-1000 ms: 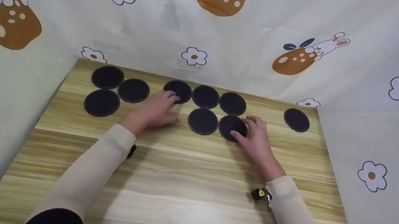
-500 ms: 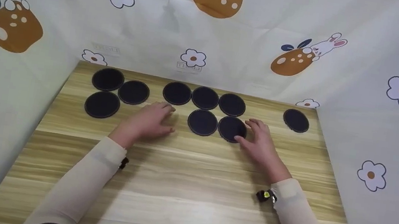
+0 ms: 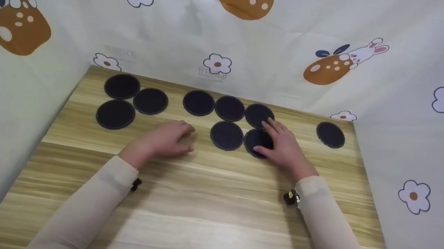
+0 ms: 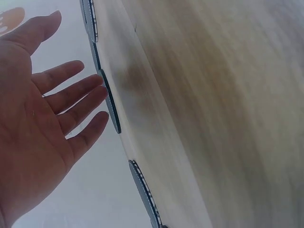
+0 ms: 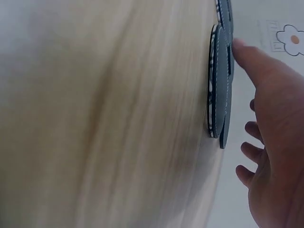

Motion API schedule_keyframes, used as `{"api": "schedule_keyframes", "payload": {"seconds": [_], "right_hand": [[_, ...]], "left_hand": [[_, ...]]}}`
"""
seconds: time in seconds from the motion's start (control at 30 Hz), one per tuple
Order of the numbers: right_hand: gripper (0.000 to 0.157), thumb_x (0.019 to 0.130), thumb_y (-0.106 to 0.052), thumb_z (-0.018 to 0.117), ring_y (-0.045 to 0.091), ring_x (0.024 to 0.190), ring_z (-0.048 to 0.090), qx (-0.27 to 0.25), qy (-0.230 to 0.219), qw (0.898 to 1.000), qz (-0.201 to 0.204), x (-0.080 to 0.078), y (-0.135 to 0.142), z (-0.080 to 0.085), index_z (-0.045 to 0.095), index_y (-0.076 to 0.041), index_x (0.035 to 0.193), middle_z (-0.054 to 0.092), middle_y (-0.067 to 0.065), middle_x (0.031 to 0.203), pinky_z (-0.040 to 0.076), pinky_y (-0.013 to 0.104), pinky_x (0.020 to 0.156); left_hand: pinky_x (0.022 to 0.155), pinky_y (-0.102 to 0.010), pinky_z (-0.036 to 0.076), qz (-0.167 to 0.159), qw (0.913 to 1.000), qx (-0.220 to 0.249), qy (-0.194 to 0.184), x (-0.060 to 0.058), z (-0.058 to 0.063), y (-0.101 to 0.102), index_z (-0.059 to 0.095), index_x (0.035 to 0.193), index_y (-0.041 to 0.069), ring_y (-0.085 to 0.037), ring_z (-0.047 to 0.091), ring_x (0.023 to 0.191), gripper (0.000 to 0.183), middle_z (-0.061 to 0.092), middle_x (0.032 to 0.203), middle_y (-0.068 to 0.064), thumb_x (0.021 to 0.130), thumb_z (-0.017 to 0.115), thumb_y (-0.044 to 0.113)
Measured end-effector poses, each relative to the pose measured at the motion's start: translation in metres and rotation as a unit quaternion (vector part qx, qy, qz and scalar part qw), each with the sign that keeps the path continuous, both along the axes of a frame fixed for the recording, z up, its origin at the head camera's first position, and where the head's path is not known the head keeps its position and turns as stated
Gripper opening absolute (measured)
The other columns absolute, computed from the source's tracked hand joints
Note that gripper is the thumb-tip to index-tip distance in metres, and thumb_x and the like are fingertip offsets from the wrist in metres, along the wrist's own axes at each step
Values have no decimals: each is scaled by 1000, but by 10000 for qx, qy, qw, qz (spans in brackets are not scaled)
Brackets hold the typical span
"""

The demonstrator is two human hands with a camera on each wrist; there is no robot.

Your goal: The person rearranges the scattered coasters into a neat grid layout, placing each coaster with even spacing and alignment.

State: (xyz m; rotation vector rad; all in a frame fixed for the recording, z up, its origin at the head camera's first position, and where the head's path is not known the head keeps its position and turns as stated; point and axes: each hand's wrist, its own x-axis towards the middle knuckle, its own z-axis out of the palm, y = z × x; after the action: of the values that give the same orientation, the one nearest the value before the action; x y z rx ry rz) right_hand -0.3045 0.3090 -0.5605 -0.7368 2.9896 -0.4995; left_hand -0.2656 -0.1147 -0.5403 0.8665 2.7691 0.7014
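Round black coasters with stitched rims lie flat on the wooden table (image 3: 201, 208). In the middle, a back row holds a left coaster (image 3: 199, 103), a centre coaster (image 3: 230, 108) and a right coaster (image 3: 257, 114). Two more form a front row: a left one (image 3: 226, 135) and a right one (image 3: 254, 143). My right hand (image 3: 288, 150) hovers at that front right coaster, thumb and fingers spread over its right side; contact is unclear. In the right wrist view a coaster edge (image 5: 220, 83) looks layered. Left of the group, my left hand (image 3: 162, 138) holds nothing, fingers relaxed.
Three more coasters sit close together at the back left, the frontmost (image 3: 115, 114) nearest me. A single coaster (image 3: 330, 135) lies at the back right. A patterned cloth wall (image 3: 164, 38) encloses the table's back and sides.
My left hand has drawn back from the back-row left coaster toward me and left. The right hand's fingers have shifted forward and left, over the back-row right coaster's edge. The coasters look unmoved.
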Motion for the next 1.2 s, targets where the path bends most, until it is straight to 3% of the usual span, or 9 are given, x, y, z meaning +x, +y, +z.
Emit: {"api": "schedule_keyframes", "payload": {"seconds": [0.2,0.43,0.77,1.0,1.2], "right_hand": [[94,98,-60,77,47,164,28,295,-110,9991,291,-16,-2,-1,43,-10,171,30,17,180,24,64,131],[92,101,-65,72,43,165,26,298,-428,9982,287,-18,2,-5,43,-13,171,31,14,180,25,62,132],[93,101,-69,69,43,165,26,245,-386,9985,311,-18,2,-10,43,-15,172,30,13,180,26,62,131],[92,101,-66,70,43,165,27,257,-296,9986,356,-20,2,-12,43,-12,171,31,15,180,27,62,131],[91,102,-64,70,45,164,27,237,-259,9985,432,-21,3,-14,43,-10,171,31,17,179,27,62,131]], "left_hand": [[124,-56,42,139,9995,165,-238,0,-3,-8,59,152,-3,-44,57,144,64,63,151,-25,104,76,36],[126,-57,39,361,9979,309,-442,2,-3,-20,59,153,-3,-44,54,147,63,61,154,-26,105,75,34],[124,-57,42,843,9938,511,-517,1,1,-54,59,153,-3,-42,57,145,62,65,151,-24,105,75,34],[126,-61,37,1486,9868,574,-272,-2,9,-90,59,155,0,-46,52,148,63,58,157,-26,105,74,36],[124,-68,35,2398,9682,707,19,-4,7,-123,63,147,-2,-51,46,148,60,50,157,-30,102,75,36]]}}
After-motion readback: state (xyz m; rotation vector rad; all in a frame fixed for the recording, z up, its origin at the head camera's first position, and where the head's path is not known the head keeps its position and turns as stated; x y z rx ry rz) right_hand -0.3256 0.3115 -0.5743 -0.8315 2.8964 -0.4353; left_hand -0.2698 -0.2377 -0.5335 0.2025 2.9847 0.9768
